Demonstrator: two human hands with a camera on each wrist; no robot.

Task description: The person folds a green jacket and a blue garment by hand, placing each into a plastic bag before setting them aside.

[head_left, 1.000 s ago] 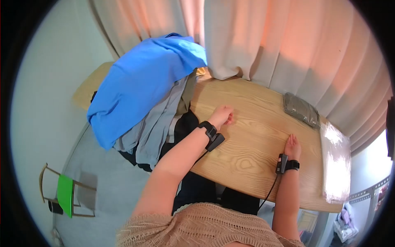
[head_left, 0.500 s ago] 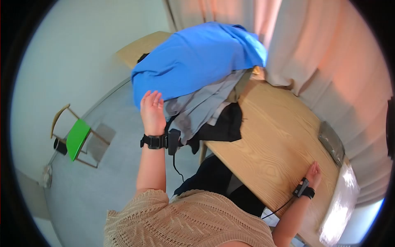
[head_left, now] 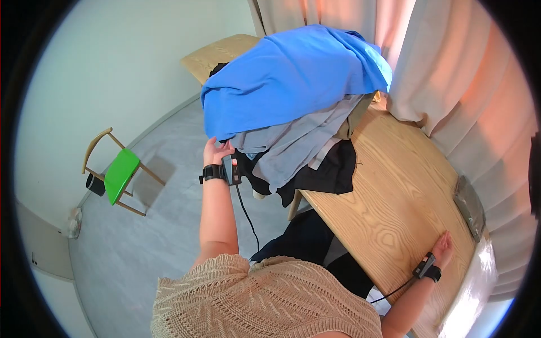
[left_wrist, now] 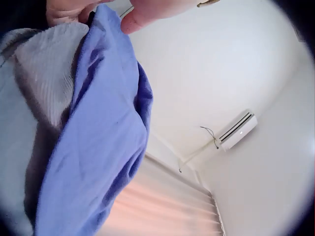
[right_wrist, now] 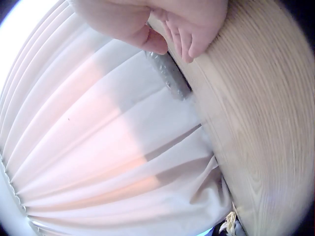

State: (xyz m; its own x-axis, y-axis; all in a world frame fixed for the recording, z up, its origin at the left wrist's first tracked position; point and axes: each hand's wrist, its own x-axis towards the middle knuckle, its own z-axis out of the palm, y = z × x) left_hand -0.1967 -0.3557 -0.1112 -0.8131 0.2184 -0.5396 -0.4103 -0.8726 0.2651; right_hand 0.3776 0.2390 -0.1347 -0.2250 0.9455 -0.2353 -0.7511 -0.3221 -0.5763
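At the near-left corner of a blue cloth (head_left: 282, 73), my left hand (head_left: 216, 153) has its fingers and thumb around the edge. In the left wrist view the blue cloth (left_wrist: 98, 123) runs up between the thumb (left_wrist: 140, 17) and the curled fingers, beside a grey ribbed cloth (left_wrist: 51, 64). The blue cloth lies over a heap of grey garments (head_left: 287, 146) and black garments (head_left: 332, 172). My right hand (head_left: 443, 249) rests on the wooden table (head_left: 389, 197), loosely curled and holding nothing; the right wrist view shows its bent fingers (right_wrist: 184, 39).
A grey plastic-wrapped packet (head_left: 469, 205) and a shiny clear packet (head_left: 470, 293) lie along the table's right side. Curtains (head_left: 451, 84) hang behind. On the floor at the left stand a green-seated chair (head_left: 121, 174) and a black bin (head_left: 96, 184).
My left hand has left the tabletop, swung left and reached the blue cloth's corner. The head view has turned left. My right hand is still by the table's right side.
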